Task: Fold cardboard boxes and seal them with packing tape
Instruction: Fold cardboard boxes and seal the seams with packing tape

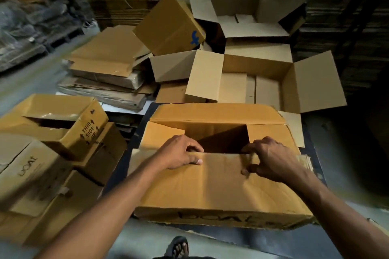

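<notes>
The large brown cardboard box [221, 185] lies on a dark mat [315, 153], near the sandalled foot [179, 248]. Left hand [181, 153] and right hand [271, 157] both grip its near flap's [221, 166] edge, apparently to close it. No tape visible.

Both hands, left hand [181, 152] and right hand [271, 159], on the box's near flap [221, 176].

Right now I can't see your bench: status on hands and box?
Left hand and right hand both grip the near flap. Box top half open, untaped. No tape in view.
</notes>
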Available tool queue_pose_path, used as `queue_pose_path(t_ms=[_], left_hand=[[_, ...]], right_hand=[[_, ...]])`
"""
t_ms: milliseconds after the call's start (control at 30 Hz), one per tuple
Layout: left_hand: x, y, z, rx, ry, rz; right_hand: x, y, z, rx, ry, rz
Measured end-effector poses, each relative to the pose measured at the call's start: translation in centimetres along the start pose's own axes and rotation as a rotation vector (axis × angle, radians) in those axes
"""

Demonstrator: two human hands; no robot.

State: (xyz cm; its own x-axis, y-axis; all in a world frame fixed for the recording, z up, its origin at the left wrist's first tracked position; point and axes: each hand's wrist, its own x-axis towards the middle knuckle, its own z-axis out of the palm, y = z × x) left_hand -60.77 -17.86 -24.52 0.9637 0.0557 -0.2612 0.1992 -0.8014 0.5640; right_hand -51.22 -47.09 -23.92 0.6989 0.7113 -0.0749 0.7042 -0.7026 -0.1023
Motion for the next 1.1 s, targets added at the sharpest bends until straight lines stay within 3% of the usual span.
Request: queue_pose_path(t_ms=[100,233,300,400,533,600,700,767,867,933,1067,1100], left_hand=[[1.2,-2.2,1.7,-0.040,0.082,-0.043],[3.7,-6.5,-1.0,-0.269,0.533,-0.163],[5.6,-8.8,-3.4,-0.185,0.680,-0.244],[9.2,-10.8,-6.0,0.020,0.628,-0.365],[12.7,-12.0,-7.4,-0.541,0.421,-0.576],[13.4,-12.1,-7.4,-0.630,0.497,-0.542],[11.9,-11.0,-7.7,-0.674,0.805,-0.354],[9.9,-10.1,-8.1,-0.750,0.922,-0.225],[5.6,-8.2,-8.7,-0.664,0.970,-0.008],[1.9,-7.1,-8.2,-0.460,0.850,0.181],[-3.9,-6.7,-3.3,0.331,0.429,0.082],[-4.7,-7.1,-1.5,0.437,0.358,0.064]], right_hand=[[0.0,0.0,2.0,0.012,-0.055,0.108],[0.3,0.1,2.6,0.095,-0.043,0.183],[0.7,-0.8,2.3,0.186,-0.064,0.173],[1.7,-3.6,2.7,0.260,-0.018,0.128],[3.4,-7.5,3.9,0.292,0.038,0.121],[3.7,-8.0,4.4,0.282,0.030,0.139],[3.7,-7.8,5.0,0.238,0.046,0.172],[3.5,-7.9,5.4,0.226,0.065,0.173],[2.6,-8.2,6.0,0.170,0.159,0.120],[2.0,-8.4,6.3,0.134,0.216,0.074],[1.2,-8.4,6.8,0.131,0.271,0.036],[1.2,-8.2,6.8,0.137,0.271,0.033]])
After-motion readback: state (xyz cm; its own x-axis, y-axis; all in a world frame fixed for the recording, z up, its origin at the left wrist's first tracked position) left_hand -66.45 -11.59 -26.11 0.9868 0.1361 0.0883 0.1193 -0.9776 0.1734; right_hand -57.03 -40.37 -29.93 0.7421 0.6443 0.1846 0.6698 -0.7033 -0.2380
